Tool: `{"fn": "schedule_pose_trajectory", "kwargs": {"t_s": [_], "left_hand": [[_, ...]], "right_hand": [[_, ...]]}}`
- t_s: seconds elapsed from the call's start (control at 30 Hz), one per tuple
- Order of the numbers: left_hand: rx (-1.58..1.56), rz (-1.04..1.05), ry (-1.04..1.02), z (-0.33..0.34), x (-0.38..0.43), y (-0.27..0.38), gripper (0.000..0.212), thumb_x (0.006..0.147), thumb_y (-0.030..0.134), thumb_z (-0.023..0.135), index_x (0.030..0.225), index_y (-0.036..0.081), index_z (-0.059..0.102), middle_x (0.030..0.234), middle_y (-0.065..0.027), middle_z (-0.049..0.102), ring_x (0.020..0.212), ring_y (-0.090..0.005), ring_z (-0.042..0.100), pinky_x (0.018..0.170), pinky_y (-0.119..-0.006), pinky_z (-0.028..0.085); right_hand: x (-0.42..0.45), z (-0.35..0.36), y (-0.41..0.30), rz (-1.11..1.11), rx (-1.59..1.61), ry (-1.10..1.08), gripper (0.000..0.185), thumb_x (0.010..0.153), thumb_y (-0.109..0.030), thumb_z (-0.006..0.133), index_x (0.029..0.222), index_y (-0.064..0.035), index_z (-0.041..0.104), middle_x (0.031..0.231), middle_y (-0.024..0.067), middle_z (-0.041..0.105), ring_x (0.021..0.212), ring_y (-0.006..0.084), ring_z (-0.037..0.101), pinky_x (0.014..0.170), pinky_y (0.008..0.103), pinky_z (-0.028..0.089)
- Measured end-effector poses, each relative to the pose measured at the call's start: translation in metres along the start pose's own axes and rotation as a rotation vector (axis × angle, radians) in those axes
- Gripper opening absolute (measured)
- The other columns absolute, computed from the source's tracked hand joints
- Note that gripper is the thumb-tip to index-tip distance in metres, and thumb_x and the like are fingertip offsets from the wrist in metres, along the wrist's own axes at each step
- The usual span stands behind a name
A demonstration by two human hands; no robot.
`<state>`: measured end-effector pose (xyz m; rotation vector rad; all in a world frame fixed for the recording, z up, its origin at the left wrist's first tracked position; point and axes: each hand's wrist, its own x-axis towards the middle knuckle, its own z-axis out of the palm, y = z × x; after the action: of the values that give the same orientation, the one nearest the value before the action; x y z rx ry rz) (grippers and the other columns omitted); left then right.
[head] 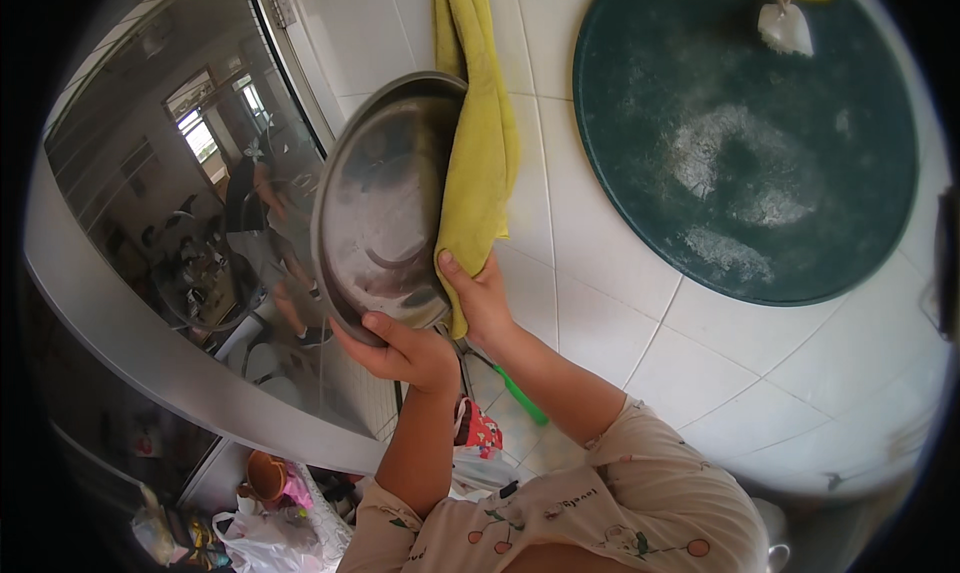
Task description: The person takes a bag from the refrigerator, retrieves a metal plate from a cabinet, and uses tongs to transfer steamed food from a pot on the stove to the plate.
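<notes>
A round stainless-steel basin (390,190) is held up and tilted, its hollow side facing me. My left hand (409,352) grips its lower rim, the thumb inside and the fingers behind. At the lower right edge of the basin, my right hand (476,284) pinches the end of a yellow cloth (480,168), thumb in front. This cloth hangs from above the frame and covers the basin's right rim. Whether the right fingers also grip the rim behind the cloth cannot be seen.
A large dark-green round board (637,123) with white powdery patches is against the tiled wall (592,303). Left stands a reflective glass door (135,183) with a metal frame. Plastic bags (259,539), an orange pot (266,475) and a green handle (521,397) are below.
</notes>
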<state>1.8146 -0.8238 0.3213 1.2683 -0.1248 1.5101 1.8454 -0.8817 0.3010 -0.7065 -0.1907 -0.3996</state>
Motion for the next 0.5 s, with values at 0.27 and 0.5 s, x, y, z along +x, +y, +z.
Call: {"fn": "schedule_pose_trajectory", "kwargs": {"t_s": [0.27, 0.5], "left_hand": [[0.137, -0.029, -0.213, -0.032, 0.026, -0.006, 0.033, 0.089, 0.018, 0.048, 0.107, -0.01, 0.047, 0.096, -0.017, 0.057, 0.082, -0.0196, 0.055, 0.074, -0.028, 0.043], [0.305, 0.01, -0.729, -0.051, 0.092, 0.009, 0.026, 0.087, 0.014, 0.048, 0.106, -0.004, 0.051, 0.085, -0.0161, 0.059, 0.072, -0.0199, 0.056, 0.068, -0.028, 0.043]], "right_hand": [[0.038, -0.037, -0.005, -0.002, -0.245, 0.053, 0.028, 0.084, -0.021, 0.059, 0.103, -0.0015, 0.053, 0.093, 0.0036, 0.058, 0.082, 0.0126, 0.053, 0.073, 0.0261, 0.043], [0.066, -0.05, -0.07, -0.151, -0.749, -0.361, 0.025, 0.083, -0.016, 0.059, 0.1, 0.0026, 0.055, 0.089, 0.0071, 0.06, 0.083, 0.0127, 0.055, 0.073, 0.0257, 0.044]]}}
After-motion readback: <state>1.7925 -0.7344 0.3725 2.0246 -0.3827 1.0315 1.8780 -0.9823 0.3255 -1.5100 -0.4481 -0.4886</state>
